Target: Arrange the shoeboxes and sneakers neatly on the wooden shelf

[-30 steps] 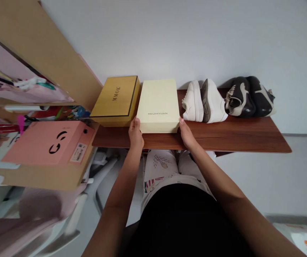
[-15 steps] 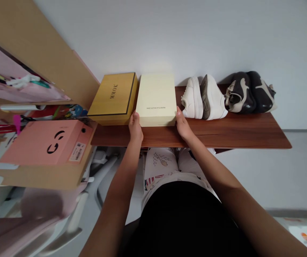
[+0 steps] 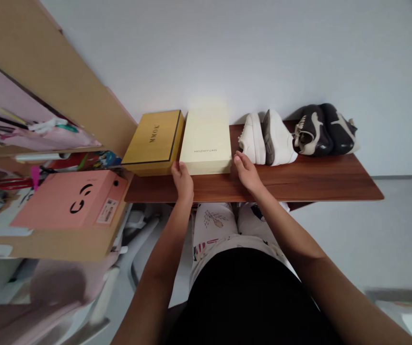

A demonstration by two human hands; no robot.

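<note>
Looked down on a long brown shelf (image 3: 317,179) fixed along a white wall (image 3: 227,57). Found a pink box (image 3: 72,199) off the shelf's left end, flat on a cardboard ledge (image 3: 47,242), well apart from both hands. Noted a yellow box (image 3: 153,141) at the shelf's left end, pushed back toward the wall, and a cream box (image 3: 206,141) just beside it on the right, long sides touching or very nearly so, near end set back from the shelf's front edge. Saw a pair of dark shoes (image 3: 323,129) toward the right end along the back edge, and a pair of white shoes (image 3: 266,139) between those and the cream box, tipped on their sides, near the box but apart from it. Found the left hand (image 3: 183,181) at the cream box's near left corner, fingers (image 3: 177,167) loosely curled, tips against the box's end, clasping nothing. Found the right hand (image 3: 247,172) just off the near right corner, fingers (image 3: 240,160) spread and slack above the shelf; could not tell of any contact with the cardboard. Judged a lopsided push from the left hand alone likely to skew the cream box into the white shoes and topple them. Judged rubbing sides likely to drag the yellow box askew. Judged a careless pull toward the front edge, on so loose a hold, likely to tip the box off the shelf.
</note>
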